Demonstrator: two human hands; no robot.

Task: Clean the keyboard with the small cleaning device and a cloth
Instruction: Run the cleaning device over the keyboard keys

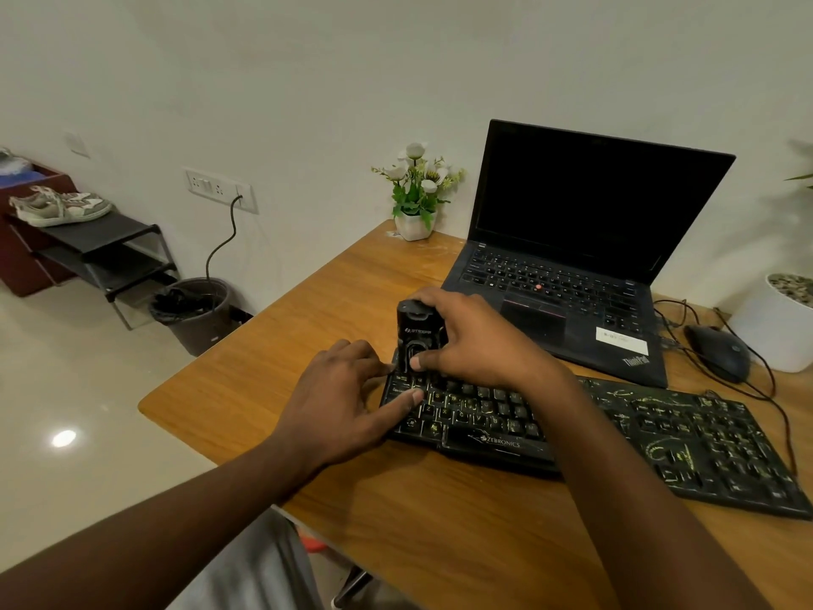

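A black keyboard (660, 438) with yellow-green smears on its keys lies across the wooden desk (308, 345). My right hand (479, 341) grips a small black cleaning device (415, 330), standing upright on the keyboard's far left corner. My left hand (343, 394) rests on the keyboard's left end, fingers spread, thumb pressing on the keys and a fingertip touching the device's base. No cloth is in view.
An open black laptop (572, 257) stands behind the keyboard. A black mouse (719, 352) with its cable lies to the right, next to a white planter (778, 328). A small flower pot (415, 224) sits at the desk's back edge. A bin (198, 314) stands on the floor to the left.
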